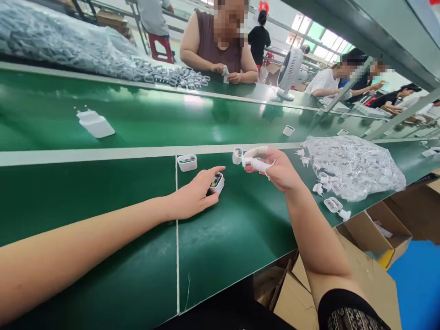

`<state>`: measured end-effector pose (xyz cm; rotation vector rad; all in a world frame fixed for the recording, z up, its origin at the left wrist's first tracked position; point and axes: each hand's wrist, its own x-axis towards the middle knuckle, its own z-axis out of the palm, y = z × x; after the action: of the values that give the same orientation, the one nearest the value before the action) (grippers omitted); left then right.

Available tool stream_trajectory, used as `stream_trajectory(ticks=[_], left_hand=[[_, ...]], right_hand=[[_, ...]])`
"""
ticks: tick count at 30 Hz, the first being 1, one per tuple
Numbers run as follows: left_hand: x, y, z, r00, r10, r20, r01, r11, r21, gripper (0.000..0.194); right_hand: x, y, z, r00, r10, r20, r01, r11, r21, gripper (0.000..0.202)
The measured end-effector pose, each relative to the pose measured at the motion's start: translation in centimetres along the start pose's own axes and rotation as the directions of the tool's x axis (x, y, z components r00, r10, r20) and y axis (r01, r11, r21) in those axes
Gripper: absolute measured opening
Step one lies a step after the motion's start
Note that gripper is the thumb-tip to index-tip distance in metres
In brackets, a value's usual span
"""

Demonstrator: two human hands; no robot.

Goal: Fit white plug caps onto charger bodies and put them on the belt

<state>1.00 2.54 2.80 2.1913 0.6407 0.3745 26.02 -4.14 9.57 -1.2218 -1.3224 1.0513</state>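
Observation:
My left hand point(197, 195) has its thumb and fingers around a white charger housing point(217, 184) standing on the green bench. The housing's top is uncovered, and yellow and dark parts show inside. My right hand point(275, 167), with white covers on thumb and index finger, pinches a small white plastic piece point(246, 160); its exact kind is partly hidden by the fingers. Just left of those fingertips a second uncovered housing point(237, 156) stands on the bench. Another open-topped charger housing point(187, 162) is beyond my left hand, with circuit parts visible in it.
A clear bag of white plug parts point(357, 167) lies at right, loose pieces beside it. On the belt point(154, 121) sit a two-pin charger point(95, 123) and another housing point(288, 131). Across it, a co-worker point(220, 46) handles a white part near a fan point(290, 71). Cardboard boxes point(381, 229) stand below.

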Motion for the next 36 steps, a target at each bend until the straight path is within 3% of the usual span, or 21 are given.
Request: stream_trajectory(ticks=[4, 7, 9, 12, 17, 21, 26, 36], left_hand=[[0.3, -0.9, 0.2, 0.999, 0.005, 0.05, -0.001, 0.997, -0.082, 0.078], [0.4, -1.2, 0.3, 0.997, -0.003, -0.071, -0.006, 0.991, -0.135, 0.076], [0.5, -1.4, 0.4, 0.992, -0.026, -0.127, 0.005, 0.987, -0.162, 0.061], [0.8, -1.7, 0.3, 0.993, -0.036, -0.11, 0.012, 0.977, -0.214, 0.046], [1.2, -1.6, -0.2, 0.996, 0.009, -0.084, -0.028, 0.972, -0.232, 0.041], [1.1, -1.5, -0.3, 0.996, 0.02, -0.091, -0.038, 0.979, -0.199, 0.037], [1.1, -1.9, 0.0, 0.995, 0.029, -0.1, -0.049, 0.979, -0.2, 0.037], [1.2, -1.3, -0.1, 0.995, 0.01, -0.097, -0.027, 0.984, -0.176, 0.036]], right_hand=[[0.0, -0.5, 2.9, 0.995, -0.081, 0.065, 0.094, 0.968, -0.234, 0.02], [-0.5, 0.5, 4.2, 0.987, -0.159, -0.022, 0.136, 0.904, -0.405, 0.034], [-1.0, 1.2, 4.7, 0.976, -0.213, -0.044, 0.164, 0.852, -0.497, 0.026], [-1.9, 1.9, 4.8, 0.948, -0.313, 0.061, 0.283, 0.735, -0.616, 0.01], [-2.1, 2.2, 5.3, 0.876, -0.42, 0.236, 0.44, 0.497, -0.748, 0.027], [-1.7, 3.1, 6.2, 0.872, -0.42, 0.251, 0.449, 0.485, -0.75, 0.033], [-1.5, 4.3, 6.9, 0.887, -0.439, 0.145, 0.392, 0.548, -0.739, 0.024], [-1.4, 3.3, 7.2, 0.896, -0.414, 0.158, 0.325, 0.37, -0.87, 0.028]])
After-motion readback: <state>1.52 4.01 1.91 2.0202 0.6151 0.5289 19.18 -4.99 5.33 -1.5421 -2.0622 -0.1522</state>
